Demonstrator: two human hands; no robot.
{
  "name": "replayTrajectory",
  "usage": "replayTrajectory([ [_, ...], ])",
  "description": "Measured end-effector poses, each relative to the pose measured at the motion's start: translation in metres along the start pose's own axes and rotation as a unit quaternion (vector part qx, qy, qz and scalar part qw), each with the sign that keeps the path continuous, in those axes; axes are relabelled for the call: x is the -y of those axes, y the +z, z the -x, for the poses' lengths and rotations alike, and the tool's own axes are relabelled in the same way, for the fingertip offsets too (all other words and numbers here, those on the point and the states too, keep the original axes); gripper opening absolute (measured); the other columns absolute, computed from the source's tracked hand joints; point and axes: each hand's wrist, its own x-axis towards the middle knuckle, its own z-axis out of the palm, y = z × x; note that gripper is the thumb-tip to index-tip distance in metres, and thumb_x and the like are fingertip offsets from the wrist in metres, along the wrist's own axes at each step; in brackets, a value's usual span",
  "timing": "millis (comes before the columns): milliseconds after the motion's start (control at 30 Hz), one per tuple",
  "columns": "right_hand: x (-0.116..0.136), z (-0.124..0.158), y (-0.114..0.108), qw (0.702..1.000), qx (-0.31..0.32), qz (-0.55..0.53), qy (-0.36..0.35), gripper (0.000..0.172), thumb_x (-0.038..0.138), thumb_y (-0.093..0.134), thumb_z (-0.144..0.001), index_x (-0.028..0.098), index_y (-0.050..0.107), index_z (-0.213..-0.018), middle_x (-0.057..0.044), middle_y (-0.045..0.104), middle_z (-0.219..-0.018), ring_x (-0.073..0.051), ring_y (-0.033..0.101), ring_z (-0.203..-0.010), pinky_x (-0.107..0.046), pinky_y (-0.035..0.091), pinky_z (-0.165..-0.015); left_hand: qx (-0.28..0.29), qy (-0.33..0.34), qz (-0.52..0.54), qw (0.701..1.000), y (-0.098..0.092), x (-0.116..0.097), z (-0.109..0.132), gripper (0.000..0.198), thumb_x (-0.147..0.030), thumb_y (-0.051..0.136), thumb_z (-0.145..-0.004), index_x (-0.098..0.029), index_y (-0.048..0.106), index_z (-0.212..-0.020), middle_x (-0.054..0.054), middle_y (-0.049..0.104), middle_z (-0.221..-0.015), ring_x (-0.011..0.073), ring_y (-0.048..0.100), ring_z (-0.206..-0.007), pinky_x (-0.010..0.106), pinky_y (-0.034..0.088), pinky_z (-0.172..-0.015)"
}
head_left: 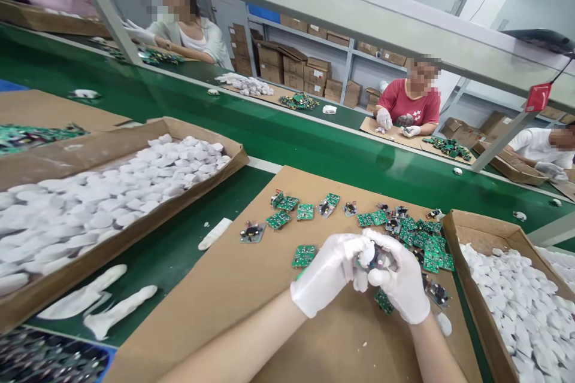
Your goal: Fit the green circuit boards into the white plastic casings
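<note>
White gloves cover both hands, which meet over the brown cardboard sheet point(251, 287). My right hand point(399, 278) is closed around a small circuit board with dark parts point(381, 256). Against the board's left side, my left hand point(335, 263) pinches a white lump point(367, 253); its fingertips partly hide it. Several green circuit boards point(422, 236) lie piled beyond and to the right of my hands. More boards, such as one green square point(304, 255), lie loose to the left. Near my right wrist sits a white piece point(444, 324).
Cardboard trays of white lumps stand at left point(242, 158) and right point(471, 335). White strips point(121, 311) lie on the green surface. Beyond the green belt point(314, 149), people in gloves sit at similar boards. A metal beam point(314, 6) crosses above.
</note>
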Motion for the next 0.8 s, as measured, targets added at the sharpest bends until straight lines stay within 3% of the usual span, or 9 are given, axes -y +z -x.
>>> replayTrajectory([
  [233,0.005,-0.004,0.004,0.997,0.055,-0.024,0.045,0.055,0.069,0.07,-0.067,0.022,0.074,-0.097,-0.005,0.072,-0.082,-0.022,0.067,-0.073,-0.032,0.057,-0.068,-0.08,0.001,-0.055,0.995,0.0,0.004,-0.001,0.043,-0.04,0.071,-0.067,-0.019,0.041,-0.046,-0.002,0.047,-0.044,0.0099,0.045,-0.04,0.024,0.032,-0.042],
  [433,0.009,-0.005,-0.001,0.99,-0.015,-0.128,0.052,0.059,0.063,0.076,-0.066,0.023,0.071,-0.11,-0.007,0.075,-0.093,-0.023,0.071,-0.082,-0.034,0.06,-0.075,0.022,-0.013,0.049,0.998,0.0,0.003,0.0,0.05,-0.064,0.064,-0.072,-0.017,0.052,-0.061,-0.002,0.052,-0.058,0.0084,0.05,-0.042,0.022,0.036,-0.044],
  [500,0.012,-0.006,-0.003,0.991,-0.023,-0.124,0.054,0.06,0.064,0.073,-0.069,0.021,0.07,-0.111,-0.01,0.075,-0.099,-0.025,0.071,-0.091,-0.036,0.06,-0.08,0.04,-0.01,0.046,0.998,0.001,0.002,0.0,0.047,-0.06,0.067,-0.073,-0.016,0.054,-0.066,-0.002,0.054,-0.066,0.0082,0.053,-0.046,0.022,0.038,-0.046],
  [600,0.015,-0.008,-0.004,0.993,-0.018,-0.101,0.061,0.063,0.067,0.068,-0.073,0.021,0.069,-0.115,-0.011,0.073,-0.108,-0.027,0.069,-0.099,-0.038,0.059,-0.085,0.024,0.012,0.001,1.0,0.001,-0.001,0.0,0.041,-0.051,0.074,-0.073,-0.016,0.054,-0.066,-0.002,0.053,-0.068,0.0078,0.054,-0.05,0.021,0.04,-0.05],
  [733,0.015,-0.009,-0.001,0.995,0.003,-0.08,0.06,0.065,0.07,0.062,-0.076,0.019,0.068,-0.116,-0.008,0.074,-0.089,-0.022,0.07,-0.074,-0.034,0.06,-0.072,-0.016,0.035,-0.069,0.997,0.002,-0.004,0.001,0.052,-0.066,0.069,-0.068,-0.016,0.055,-0.06,-0.001,0.054,-0.057,0.0115,0.054,-0.047,0.025,0.04,-0.049],
  [800,0.015,-0.009,0.002,0.996,0.01,-0.065,0.058,0.064,0.071,0.061,-0.077,0.019,0.069,-0.114,-0.006,0.073,-0.081,-0.018,0.065,-0.059,-0.031,0.059,-0.061,-0.048,0.053,-0.141,0.987,0.003,-0.005,0.002,0.05,-0.062,0.074,-0.064,-0.016,0.055,-0.056,0.0,0.056,-0.051,0.0123,0.053,-0.047,0.025,0.04,-0.05],
])
